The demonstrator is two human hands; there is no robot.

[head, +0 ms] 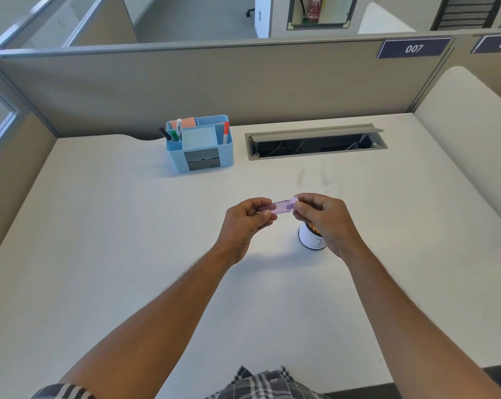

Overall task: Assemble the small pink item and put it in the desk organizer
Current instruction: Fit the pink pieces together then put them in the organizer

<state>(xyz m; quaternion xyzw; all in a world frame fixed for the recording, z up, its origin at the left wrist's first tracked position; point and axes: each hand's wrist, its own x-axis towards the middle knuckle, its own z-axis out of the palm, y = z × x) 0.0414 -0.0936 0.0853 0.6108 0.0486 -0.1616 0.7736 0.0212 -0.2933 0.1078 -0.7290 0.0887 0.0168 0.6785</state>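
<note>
Both hands pinch one small translucent pink plastic item [278, 208], held in the air above the white desk surface [114, 240], well short of the organizer. Left hand [248, 223] grips the left end between thumb and fingers; right hand [324, 218] closes on the right end, where a separate cap-like piece appears to meet the body. Whether the two parts are fully seated cannot be told from this view.

Head view, key relation: the item's long axis runs left to right, roughly level, spanning the gap between the two grips. The light blue plastic desk organizer [212, 165] stands farther back on the desk and to the left of the item, against the grey partition [214, 87]. It already holds markers and paper pads. The left hand is the nearer one to it, so a one-handed carry forward and left seems the likely delivery.

A white cylindrical container [309, 239] stands on the desk just below the right hand, partly hidden by it.

Judgement: assembly in progress; placement not yet done.
</note>
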